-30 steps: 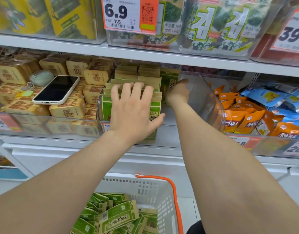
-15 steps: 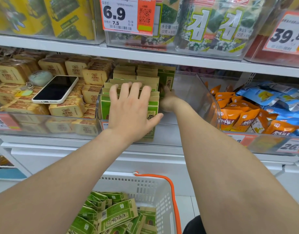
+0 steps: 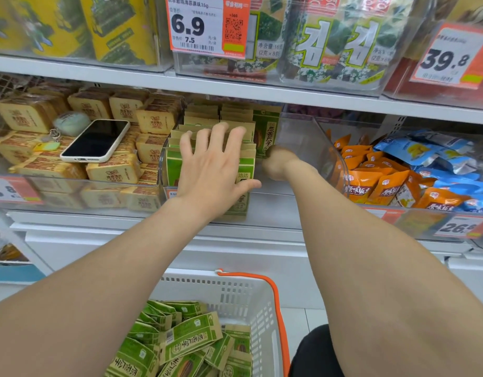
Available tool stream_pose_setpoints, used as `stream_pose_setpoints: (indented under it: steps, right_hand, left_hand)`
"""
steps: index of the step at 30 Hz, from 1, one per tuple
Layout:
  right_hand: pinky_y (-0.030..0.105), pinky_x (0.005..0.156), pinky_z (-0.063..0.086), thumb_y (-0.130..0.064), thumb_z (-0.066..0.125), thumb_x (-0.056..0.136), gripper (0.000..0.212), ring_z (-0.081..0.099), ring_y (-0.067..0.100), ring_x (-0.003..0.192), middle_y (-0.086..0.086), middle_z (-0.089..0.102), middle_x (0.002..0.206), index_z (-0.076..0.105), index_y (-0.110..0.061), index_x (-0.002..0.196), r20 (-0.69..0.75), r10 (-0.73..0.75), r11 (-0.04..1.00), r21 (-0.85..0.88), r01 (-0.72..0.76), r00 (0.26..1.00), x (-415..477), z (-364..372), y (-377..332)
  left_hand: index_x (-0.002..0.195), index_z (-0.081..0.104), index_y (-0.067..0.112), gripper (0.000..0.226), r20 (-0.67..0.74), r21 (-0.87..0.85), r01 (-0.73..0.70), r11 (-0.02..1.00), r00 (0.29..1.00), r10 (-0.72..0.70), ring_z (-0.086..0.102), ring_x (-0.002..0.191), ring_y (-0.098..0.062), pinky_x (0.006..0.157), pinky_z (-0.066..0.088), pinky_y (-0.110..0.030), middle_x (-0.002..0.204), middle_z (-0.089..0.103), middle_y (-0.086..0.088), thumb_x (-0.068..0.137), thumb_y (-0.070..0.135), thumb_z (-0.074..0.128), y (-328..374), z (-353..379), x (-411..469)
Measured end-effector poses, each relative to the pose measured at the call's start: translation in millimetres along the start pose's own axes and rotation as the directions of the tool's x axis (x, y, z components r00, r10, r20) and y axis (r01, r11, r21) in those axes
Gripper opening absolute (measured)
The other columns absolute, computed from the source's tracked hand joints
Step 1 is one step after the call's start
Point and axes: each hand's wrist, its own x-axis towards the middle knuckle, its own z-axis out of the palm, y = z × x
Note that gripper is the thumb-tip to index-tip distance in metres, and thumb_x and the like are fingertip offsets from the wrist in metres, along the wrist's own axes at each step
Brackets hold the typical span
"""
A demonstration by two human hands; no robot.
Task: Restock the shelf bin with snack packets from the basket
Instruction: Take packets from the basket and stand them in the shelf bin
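A clear shelf bin on the middle shelf holds rows of upright green snack packets. My left hand lies spread flat against the front packets, fingers straight. My right hand is inside the bin's bare right half, at the lower edge of a green packet standing at the back. Its fingers are hidden behind the back of the hand. Below, a white basket with an orange handle holds several more green packets.
A phone and a keyring lie on tan cake packs in the left bin. Orange packets and blue packets fill the right bin. The upper shelf edge hangs close above.
My right hand has dropped lower in the bin, from beside the back packet's top to its lower edge. My left hand has stayed on the front packets.
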Motion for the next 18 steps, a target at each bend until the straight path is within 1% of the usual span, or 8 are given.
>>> stream_pose_setpoints:
  steps: [4, 7, 8, 10, 13, 14, 16, 18]
  right_hand:
    - [0.039, 0.095, 0.051, -0.014, 0.051, 0.099, 0.034, 0.060, 0.042, 0.116, 0.022, 0.059, 0.131, 0.059, -0.006, 0.130, -0.099, 0.001, 1.000, -0.019, -0.003, 0.995, -45, -13, -5]
    - [0.046, 0.099, 0.052, -0.012, 0.049, 0.098, 0.033, 0.058, 0.045, 0.116, 0.022, 0.059, 0.128, 0.059, -0.007, 0.129, -0.169, -0.059, 0.997, -0.061, 0.050, 0.984, -86, -23, -10]
    - [0.045, 0.096, 0.053, -0.011, 0.048, 0.096, 0.033, 0.059, 0.044, 0.114, 0.022, 0.061, 0.125, 0.061, -0.008, 0.126, -0.203, -0.091, 0.994, -0.078, 0.077, 0.975, -98, -27, -11]
    - [0.041, 0.083, 0.053, -0.009, 0.048, 0.093, 0.031, 0.062, 0.042, 0.105, 0.020, 0.065, 0.117, 0.066, -0.011, 0.118, -0.278, -0.135, 0.987, -0.119, 0.105, 0.951, -122, -34, -15]
    - [0.037, 0.068, 0.044, -0.012, 0.049, 0.090, 0.021, 0.061, 0.040, 0.087, 0.016, 0.066, 0.100, 0.067, -0.012, 0.101, -0.377, -0.225, 0.964, -0.221, 0.148, 0.899, -157, -40, -26]
    - [0.038, 0.067, 0.043, -0.015, 0.049, 0.090, 0.019, 0.060, 0.040, 0.084, 0.015, 0.063, 0.094, 0.066, -0.012, 0.097, -0.394, -0.261, 0.954, -0.244, 0.174, 0.881, -168, -39, -29]
    - [0.038, 0.067, 0.041, -0.020, 0.049, 0.091, 0.018, 0.057, 0.041, 0.081, 0.012, 0.054, 0.087, 0.065, -0.013, 0.096, -0.367, -0.319, 0.934, -0.277, 0.224, 0.874, -191, -31, -35]
    - [0.038, 0.068, 0.040, -0.022, 0.051, 0.092, 0.017, 0.060, 0.042, 0.085, 0.009, 0.048, 0.083, 0.064, -0.013, 0.097, -0.258, -0.377, 0.895, -0.348, 0.278, 0.890, -214, -15, -40]
  left_hand:
    - [0.144, 0.045, 0.020, 0.092, -0.013, -0.099, -0.033, 0.994, 0.999, 0.032, 0.048, 0.129, -0.035, 0.117, 0.030, -0.058, 0.143, 0.047, -0.009, 0.075, 0.069, 0.080, -3, -13, -5]
    - [0.144, 0.046, 0.018, 0.089, -0.053, -0.123, -0.093, 0.988, 0.995, 0.087, 0.045, 0.132, -0.035, 0.117, 0.030, -0.055, 0.144, 0.047, -0.010, 0.075, 0.059, 0.085, -5, -25, -14]
    - [0.144, 0.047, 0.017, 0.086, -0.077, -0.131, -0.127, 0.983, 0.990, 0.118, 0.045, 0.131, -0.035, 0.114, 0.031, -0.052, 0.143, 0.048, -0.010, 0.075, 0.053, 0.085, -4, -30, -19]
    - [0.140, 0.050, 0.015, 0.073, -0.124, -0.136, -0.200, 0.970, 0.975, 0.184, 0.046, 0.127, -0.035, 0.106, 0.036, -0.048, 0.137, 0.051, -0.010, 0.079, 0.040, 0.082, -1, -39, -30]
    - [0.115, 0.055, 0.013, 0.035, -0.143, -0.101, -0.277, 0.955, 0.955, 0.262, 0.052, 0.101, -0.032, 0.083, 0.040, -0.043, 0.110, 0.056, -0.009, 0.084, 0.023, 0.068, 5, -46, -51]
    - [0.108, 0.053, 0.013, 0.027, -0.096, -0.102, -0.288, 0.952, 0.956, 0.279, 0.053, 0.091, -0.033, 0.076, 0.039, -0.043, 0.099, 0.057, -0.007, 0.086, 0.022, 0.065, 6, -45, -61]
    - [0.103, 0.049, 0.013, 0.022, 0.057, -0.129, -0.315, 0.940, 0.944, 0.324, 0.059, 0.075, -0.036, 0.069, 0.039, -0.042, 0.082, 0.061, -0.006, 0.089, 0.025, 0.062, 7, -39, -85]
    - [0.113, 0.051, 0.012, 0.027, 0.283, -0.077, -0.356, 0.931, 0.888, 0.363, 0.065, 0.074, -0.037, 0.066, 0.038, -0.040, 0.084, 0.068, -0.008, 0.094, 0.030, 0.057, 5, -31, -111]
